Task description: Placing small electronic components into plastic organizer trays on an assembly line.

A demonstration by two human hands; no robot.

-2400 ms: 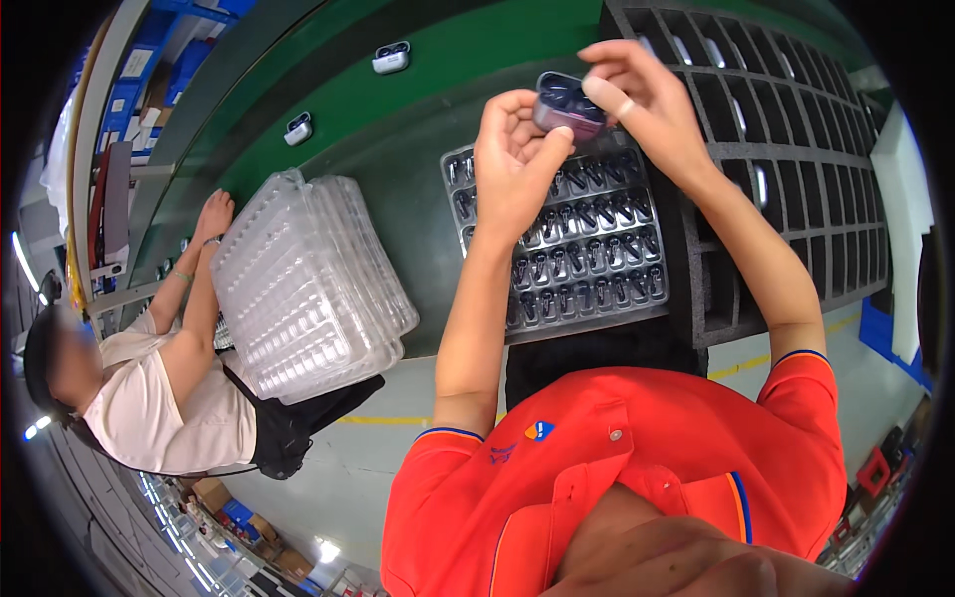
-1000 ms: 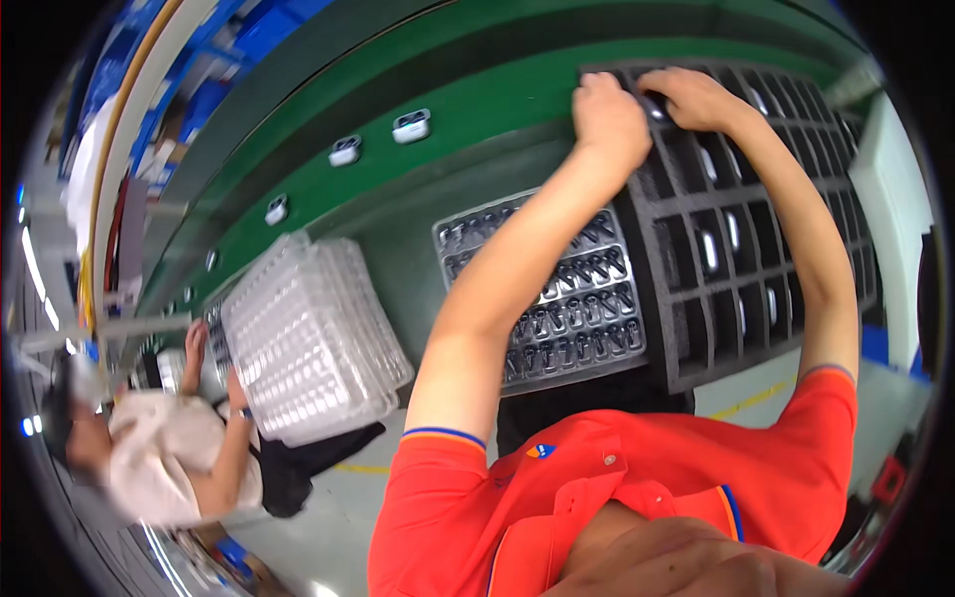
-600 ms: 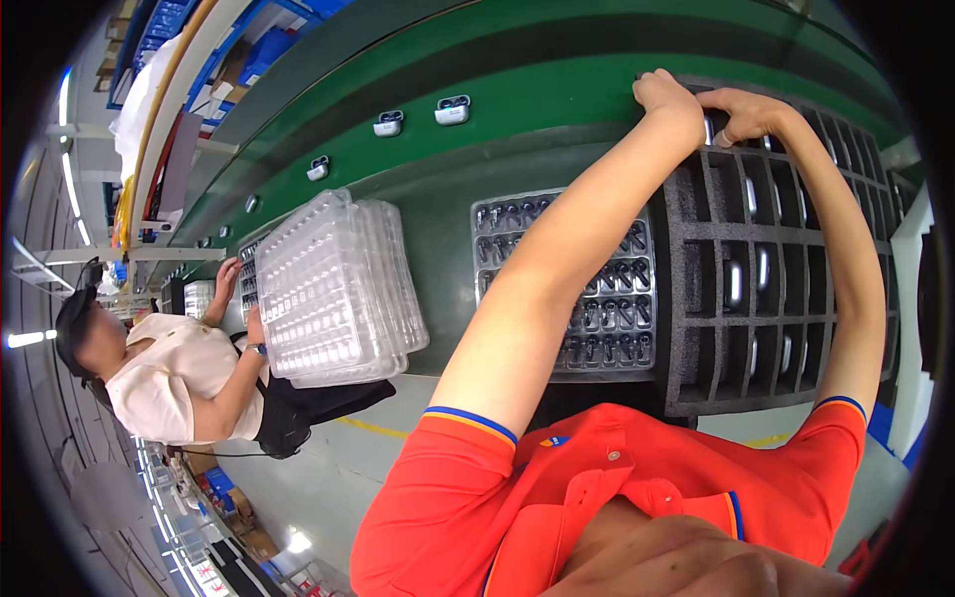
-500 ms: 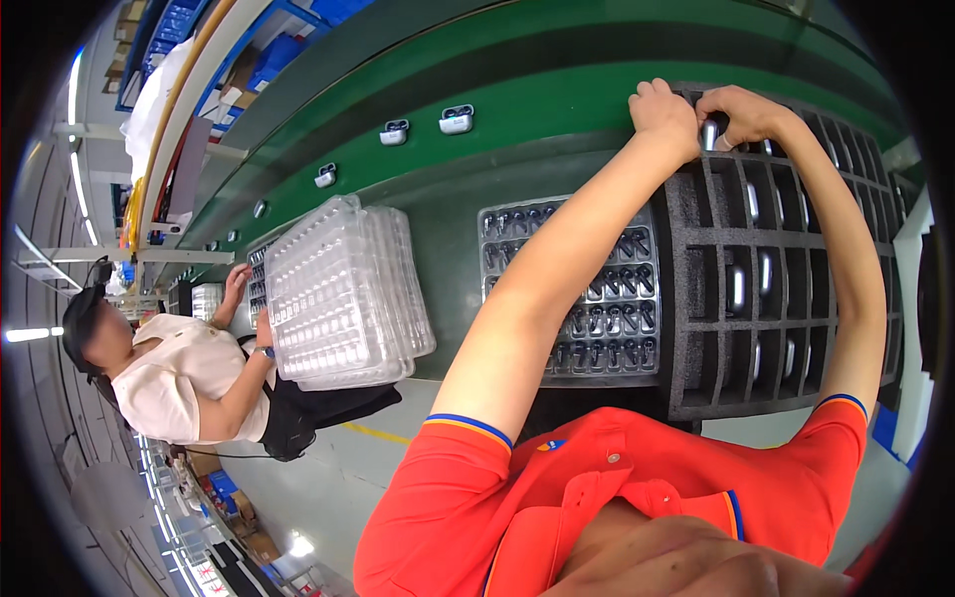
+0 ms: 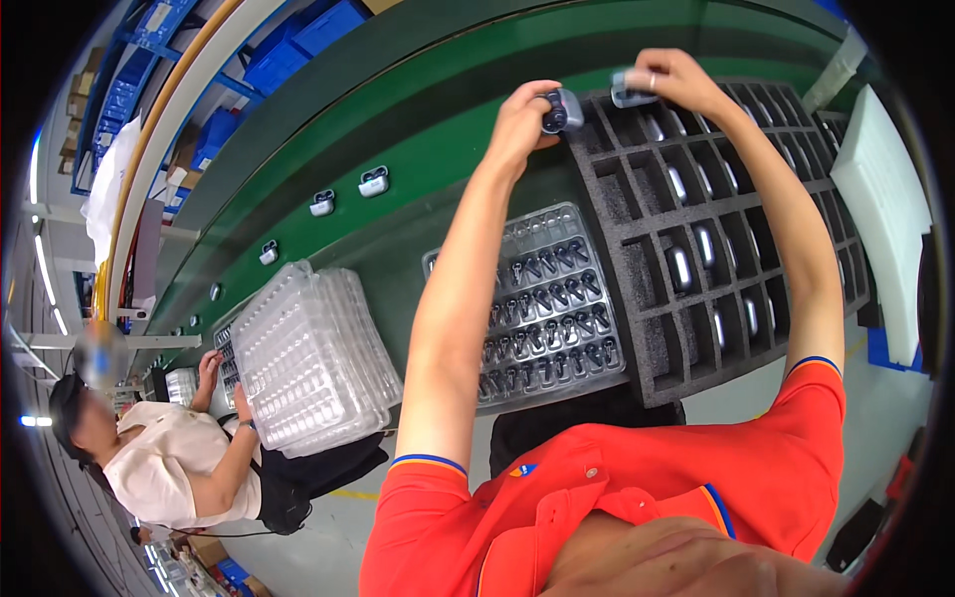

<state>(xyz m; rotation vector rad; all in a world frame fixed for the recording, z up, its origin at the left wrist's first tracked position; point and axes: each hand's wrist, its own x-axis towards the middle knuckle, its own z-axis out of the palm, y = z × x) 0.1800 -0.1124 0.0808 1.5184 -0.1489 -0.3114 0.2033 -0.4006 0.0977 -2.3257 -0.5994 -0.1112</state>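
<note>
My left hand (image 5: pixel 517 127) is closed around an earbud charging case (image 5: pixel 564 109) with a dark inside, just beyond the far left corner of a black foam tray (image 5: pixel 645 227). To its right, my right hand (image 5: pixel 680 82) pinches another silvery case (image 5: pixel 630 91) over the tray's far edge; motion blurs it somewhat. Narrow slots in the foam hold several silver cases (image 5: pixel 678 267) on edge, and some slots on the left have no case in them. Beside the foam, left of it and partly behind my left forearm, lies a clear plastic tray (image 5: pixel 609 383) with rows of black earbuds (image 5: pixel 553 329).
Cases (image 5: pixel 374 181) with raised lids stand along the green conveyor belt (image 5: pixel 423 149). A stack of clear plastic trays (image 5: pixel 308 368) rises to the left. Behind it a person in a cream top (image 5: pixel 179 453) works at the bench. White foam sheets (image 5: pixel 883 219) stand at the far right.
Both hands have come up from the foam tray's far edge and moved apart, each now with a case. My view has turned, so everything sits further left.
</note>
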